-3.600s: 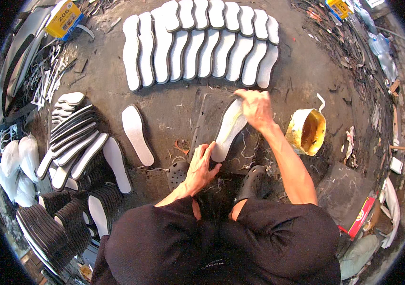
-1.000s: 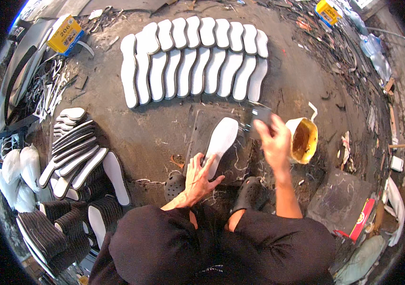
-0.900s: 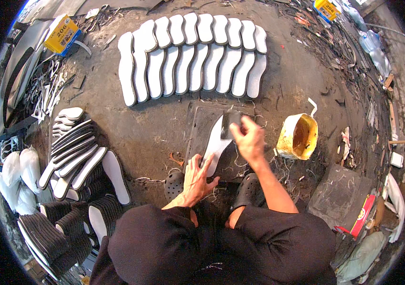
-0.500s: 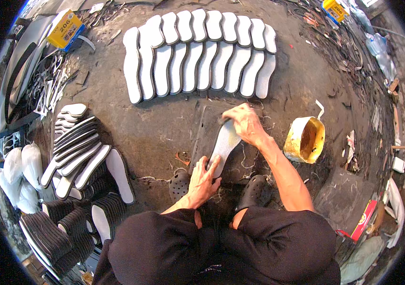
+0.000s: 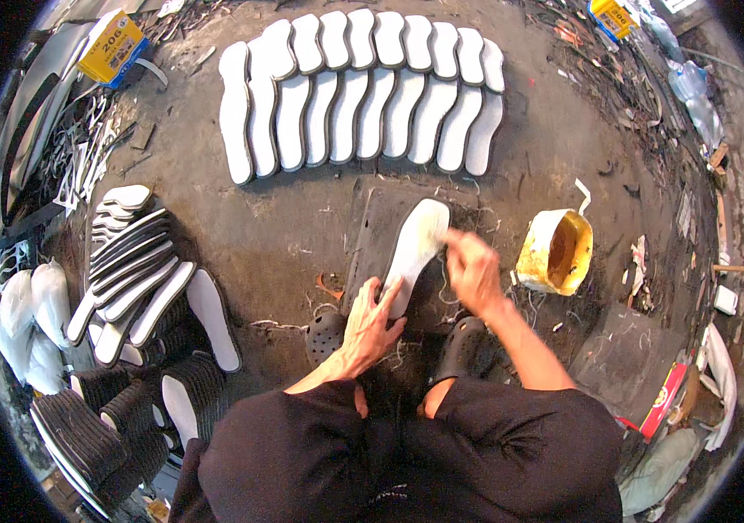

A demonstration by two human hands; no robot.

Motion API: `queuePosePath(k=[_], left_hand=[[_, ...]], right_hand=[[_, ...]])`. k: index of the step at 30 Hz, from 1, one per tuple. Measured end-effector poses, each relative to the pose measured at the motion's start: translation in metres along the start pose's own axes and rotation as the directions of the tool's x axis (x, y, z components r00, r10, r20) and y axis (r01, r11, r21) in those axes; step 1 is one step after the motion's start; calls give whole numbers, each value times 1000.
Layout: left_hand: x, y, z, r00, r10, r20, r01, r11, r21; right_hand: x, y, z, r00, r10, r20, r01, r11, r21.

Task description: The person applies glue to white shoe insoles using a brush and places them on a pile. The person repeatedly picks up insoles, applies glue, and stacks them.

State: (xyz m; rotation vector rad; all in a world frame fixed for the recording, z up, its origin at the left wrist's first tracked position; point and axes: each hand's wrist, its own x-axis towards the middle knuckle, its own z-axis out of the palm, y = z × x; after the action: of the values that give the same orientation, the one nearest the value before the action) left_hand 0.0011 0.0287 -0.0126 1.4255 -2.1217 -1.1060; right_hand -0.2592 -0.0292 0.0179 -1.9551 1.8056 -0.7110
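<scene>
Left hand [image 5: 370, 324] flat on white sole [image 5: 414, 250], right hand [image 5: 474, 268] beside it

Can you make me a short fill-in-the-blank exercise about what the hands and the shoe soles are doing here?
1. The left hand presses flat on the heel end of a white ____ lying on a dark mat.
2. The right hand works beside the sole, with a ____ tub on its right.
3. Finished white soles lie in ____ rows on the floor beyond the mat.

Missing words: sole; yellow; two
</scene>
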Motion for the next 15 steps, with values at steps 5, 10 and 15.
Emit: queuePosePath(k=[5,10,15], left_hand=[[9,3,-3,1000,15,8,-15,1000,-1],[0,-13,-19,997,71,29,-68,992,-104],[0,-23,-21,995,94,45,-87,987,-135]], right_hand=[[66,37,-2,999,8,-54,-12,996,-90],[-25,2,27,985,-167,38,170,978,-124],[-99,-52,24,956,-128,263,114,991,68]])
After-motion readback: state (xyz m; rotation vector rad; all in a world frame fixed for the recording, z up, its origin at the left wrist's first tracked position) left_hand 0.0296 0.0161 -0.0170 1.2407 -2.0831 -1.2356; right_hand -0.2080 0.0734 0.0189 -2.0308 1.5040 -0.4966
